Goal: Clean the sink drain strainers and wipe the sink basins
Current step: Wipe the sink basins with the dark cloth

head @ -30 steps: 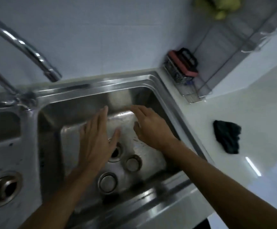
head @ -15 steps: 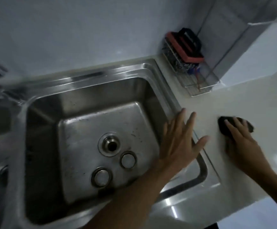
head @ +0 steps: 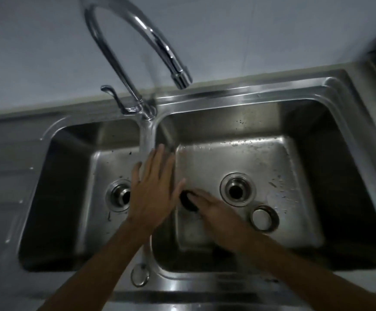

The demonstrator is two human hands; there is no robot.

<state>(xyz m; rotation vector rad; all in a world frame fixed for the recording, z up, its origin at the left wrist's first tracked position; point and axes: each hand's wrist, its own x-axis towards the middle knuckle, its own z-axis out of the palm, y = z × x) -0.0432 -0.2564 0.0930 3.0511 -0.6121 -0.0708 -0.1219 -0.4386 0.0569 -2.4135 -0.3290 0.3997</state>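
Both hands in sink: right hand (head: 214, 212) presses dark cloth (head: 187, 201), left hand (head: 152, 189) spread flat.

Right hand (head: 214, 209) presses dark cloth (head: 188, 202) (right basin (head: 294, 221)).

No text, label, brand, number or sign could be read anywhere in the view.
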